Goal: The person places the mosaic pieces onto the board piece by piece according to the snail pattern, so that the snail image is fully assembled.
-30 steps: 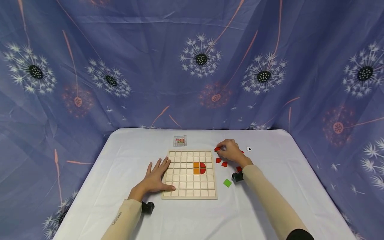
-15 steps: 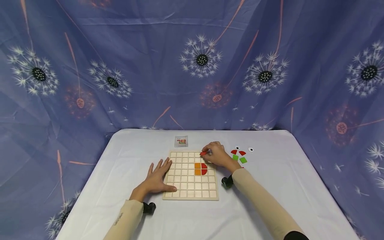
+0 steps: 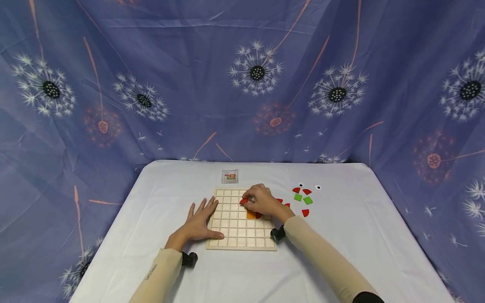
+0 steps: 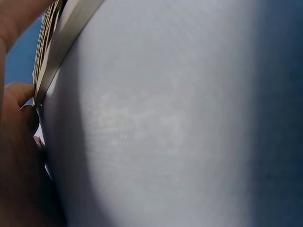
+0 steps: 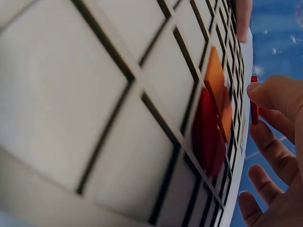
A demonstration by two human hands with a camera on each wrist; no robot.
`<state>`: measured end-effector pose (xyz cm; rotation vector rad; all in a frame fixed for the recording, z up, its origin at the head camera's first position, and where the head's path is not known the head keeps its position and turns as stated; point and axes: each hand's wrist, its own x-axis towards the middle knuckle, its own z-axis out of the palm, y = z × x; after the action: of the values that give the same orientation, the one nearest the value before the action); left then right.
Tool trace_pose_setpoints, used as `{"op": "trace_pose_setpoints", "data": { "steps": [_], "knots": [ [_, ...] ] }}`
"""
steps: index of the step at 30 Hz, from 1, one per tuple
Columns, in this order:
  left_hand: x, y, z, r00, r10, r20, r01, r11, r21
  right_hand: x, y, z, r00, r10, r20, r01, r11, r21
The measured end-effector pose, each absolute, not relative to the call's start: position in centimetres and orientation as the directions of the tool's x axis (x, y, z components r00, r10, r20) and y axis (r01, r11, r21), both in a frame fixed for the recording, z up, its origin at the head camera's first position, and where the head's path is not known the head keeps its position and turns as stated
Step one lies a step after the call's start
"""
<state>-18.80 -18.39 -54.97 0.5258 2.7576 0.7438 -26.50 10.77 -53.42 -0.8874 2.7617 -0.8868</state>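
Observation:
Over the upper middle of the gridded wooden board (image 3: 232,233), my right hand (image 3: 262,199) pinches a red quarter-circle piece (image 3: 243,202) between thumb and fingers. In the right wrist view this red piece (image 5: 254,111) is held edge-on, apart from the board. Orange square tiles (image 5: 216,75) and red quarter-circle tiles (image 5: 206,137) lie together in the grid; in the head view my right hand partly covers them. My left hand (image 3: 196,226) rests along the board's left edge, fingers spread and thumb over the lower-left squares. The left wrist view shows mainly cloth and the board's edge (image 4: 59,47).
A small picture card (image 3: 229,176) lies behind the board. Right of it are red quarter-circle pieces (image 3: 305,213), green squares (image 3: 308,200) and two white discs with black dots (image 3: 318,187). More red pieces (image 3: 279,200) sit beside my right wrist.
My right hand has carried the red quarter-circle piece leftward from the loose pieces to above the board. The left hand has stayed on the board's left edge.

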Motion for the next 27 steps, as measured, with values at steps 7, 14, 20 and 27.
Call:
{"op": "trace_pose_setpoints", "data": {
  "steps": [7,14,20,27],
  "knots": [
    [-18.85,-18.38,-55.05,-0.908,0.396,-0.139,0.273,0.809,0.521,-26.14,10.3,-54.01,-0.82,-0.572,0.04,-0.493,0.669,-0.556],
    [-18.78,-18.4,-54.91,-0.909,0.395,-0.133,0.272,0.804,0.528,-25.87,10.26,-54.2,-0.799,-0.6,0.039,-0.518,0.654,-0.551],
    [-18.83,-18.41,-54.92,-0.908,0.396,-0.137,0.275,0.809,0.519,-25.69,10.2,-54.08,-0.799,-0.601,0.037,-0.523,0.662,-0.537],
    [-18.76,-18.31,-54.77,-0.91,0.391,-0.139,0.268,0.809,0.523,-25.68,10.18,-53.97,-0.79,-0.612,0.031,-0.528,0.653,-0.544]
  ]
}}
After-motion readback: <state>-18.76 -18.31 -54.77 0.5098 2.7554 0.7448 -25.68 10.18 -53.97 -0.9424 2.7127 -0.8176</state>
